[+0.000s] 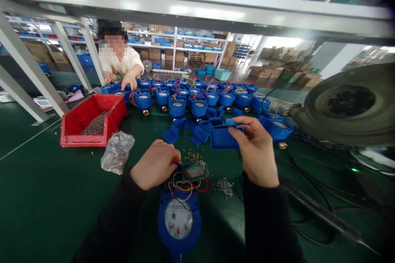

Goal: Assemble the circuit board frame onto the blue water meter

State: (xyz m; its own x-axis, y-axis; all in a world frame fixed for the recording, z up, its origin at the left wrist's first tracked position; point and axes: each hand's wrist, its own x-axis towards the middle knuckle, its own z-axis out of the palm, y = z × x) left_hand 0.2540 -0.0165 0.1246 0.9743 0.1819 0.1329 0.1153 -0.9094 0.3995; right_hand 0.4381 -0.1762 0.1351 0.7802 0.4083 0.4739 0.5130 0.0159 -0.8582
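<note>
A blue water meter (179, 219) with a white dial lies on the green table right in front of me. Its top end shows a small circuit board (195, 171) and coloured wires. My left hand (154, 164) rests closed on the wires at the meter's top left. My right hand (257, 152) holds a blue plastic cover (222, 137) by its right end, above the table behind the meter. Small brass screws (194, 157) and silver screws (224, 185) lie loose beside the meter.
Several blue meters (200, 96) and loose blue covers (185, 129) fill the table's middle. A red bin (89, 121) and a plastic bag of screws (116, 152) sit left. A person across the table handles meters. A large round machine part (348, 104) and black cables lie right.
</note>
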